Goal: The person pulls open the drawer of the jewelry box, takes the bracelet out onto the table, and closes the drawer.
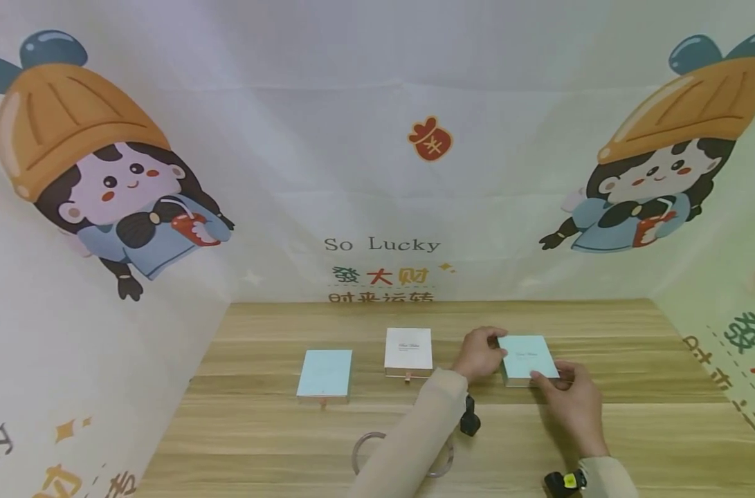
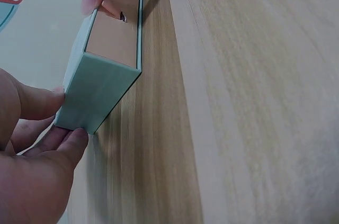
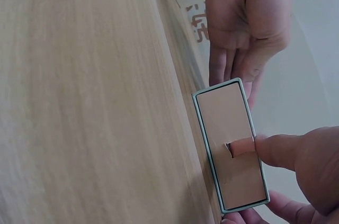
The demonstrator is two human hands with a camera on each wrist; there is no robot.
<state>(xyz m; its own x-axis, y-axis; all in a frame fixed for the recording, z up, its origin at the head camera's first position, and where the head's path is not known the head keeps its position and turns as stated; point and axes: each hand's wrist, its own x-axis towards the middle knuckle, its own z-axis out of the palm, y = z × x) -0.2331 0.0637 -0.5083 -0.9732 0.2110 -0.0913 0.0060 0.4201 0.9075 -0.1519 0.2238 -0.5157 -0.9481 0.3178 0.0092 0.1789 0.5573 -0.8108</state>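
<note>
Both of my hands are on a mint-green drawer box (image 1: 528, 357) at the right of the table. The left hand (image 1: 480, 354) grips its far left corner, with thumb and fingertips on the side wall. At the near right corner the right hand (image 1: 573, 401) holds it, thumb at the top edge and the other fingers around the right side. The right wrist view shows the box's tan drawer front (image 3: 228, 113) and a short ribbon tab (image 3: 243, 146) beside the right thumb. The drawer looks pushed in.
Another mint-green box (image 1: 324, 372) lies at the left, and a white drawer box (image 1: 408, 349) is in the middle; both have small front tabs. A clear curved rim (image 1: 360, 453) shows partly behind the left sleeve (image 1: 408, 443). Printed cloth walls (image 1: 377, 159) enclose the wooden table (image 1: 252, 443).
</note>
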